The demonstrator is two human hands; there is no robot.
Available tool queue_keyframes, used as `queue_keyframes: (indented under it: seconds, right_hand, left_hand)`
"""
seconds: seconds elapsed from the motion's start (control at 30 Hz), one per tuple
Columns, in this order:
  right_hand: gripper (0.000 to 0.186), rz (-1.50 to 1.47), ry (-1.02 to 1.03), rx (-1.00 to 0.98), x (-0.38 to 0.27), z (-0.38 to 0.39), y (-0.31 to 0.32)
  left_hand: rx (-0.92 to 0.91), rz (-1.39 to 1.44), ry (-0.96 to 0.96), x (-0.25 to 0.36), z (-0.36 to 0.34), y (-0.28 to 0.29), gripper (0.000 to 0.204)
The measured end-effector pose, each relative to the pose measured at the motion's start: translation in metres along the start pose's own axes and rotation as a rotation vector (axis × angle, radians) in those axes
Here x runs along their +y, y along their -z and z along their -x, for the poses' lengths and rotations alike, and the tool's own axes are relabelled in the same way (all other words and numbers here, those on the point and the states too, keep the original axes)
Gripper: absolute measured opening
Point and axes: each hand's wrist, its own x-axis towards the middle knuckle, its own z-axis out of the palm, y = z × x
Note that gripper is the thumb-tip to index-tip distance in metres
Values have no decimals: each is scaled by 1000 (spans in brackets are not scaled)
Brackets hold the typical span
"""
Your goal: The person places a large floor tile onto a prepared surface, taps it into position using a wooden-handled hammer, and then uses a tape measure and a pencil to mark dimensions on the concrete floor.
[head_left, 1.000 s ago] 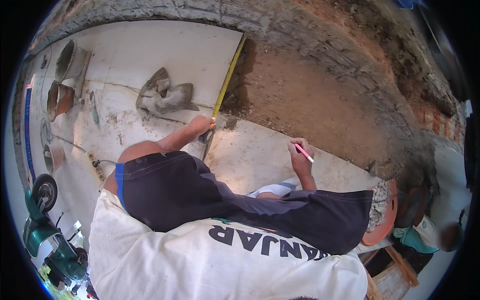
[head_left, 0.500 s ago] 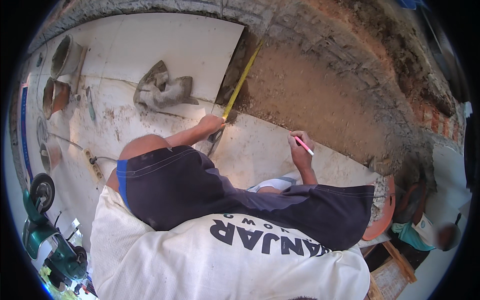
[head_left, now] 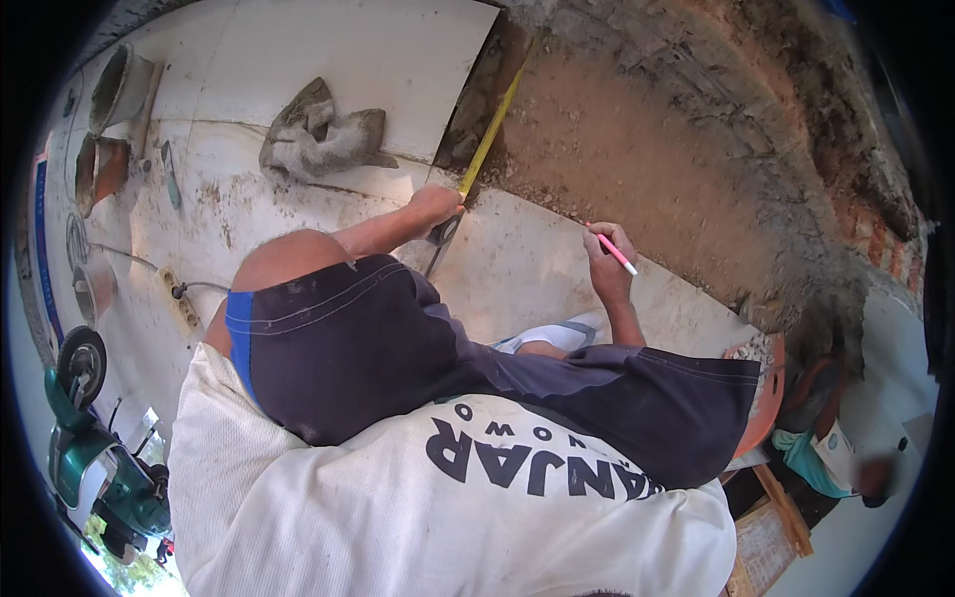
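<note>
My left hand [head_left: 436,205] is closed on a tape measure, its dark case [head_left: 445,230] showing just below the fingers. From it the yellow tape blade [head_left: 491,127] runs out over the bare dirt strip [head_left: 637,169], away toward the rough wall. My right hand [head_left: 609,261] grips a pink pen [head_left: 617,255] with a white end, beside the edge where the pale floor tiles [head_left: 517,264] meet the dirt. The pen's far tip points toward that edge.
A crumpled grey cement-stained cloth [head_left: 323,139] lies on the tiles to the left. Several buckets, including an orange-brown one [head_left: 102,171], stand farther left near a power strip [head_left: 180,300]. A green scooter [head_left: 104,478] is at lower left. Another person [head_left: 821,438] is at the right, near an orange basin [head_left: 764,408] of rubble.
The whole view has shifted, so the floor and both hands sit higher in the picture. Both hands keep their grips; against the floor they have barely moved.
</note>
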Motion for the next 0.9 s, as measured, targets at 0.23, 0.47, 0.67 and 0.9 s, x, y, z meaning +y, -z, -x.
queue_keyframes:
  seconds: [0.23, 0.47, 0.67, 0.9]
  right_hand:
    - [22, -4, 34, -154, -17, -53, -22]
    - [57, 222, 9, -447, -61, -135, -71]
    - [62, 258, -121, -466, -43, -174, -116]
    - [41, 113, -187, -519, -57, -180, -152]
  left_hand:
    - [31, -66, 1, 10, 1, -2, 27]
    - [139, 105, 34, -14, -4, -12, 31]
    - [131, 156, 64, 8, 4, -9, 31]
    - [120, 78, 106, 9, 7, -16, 26]
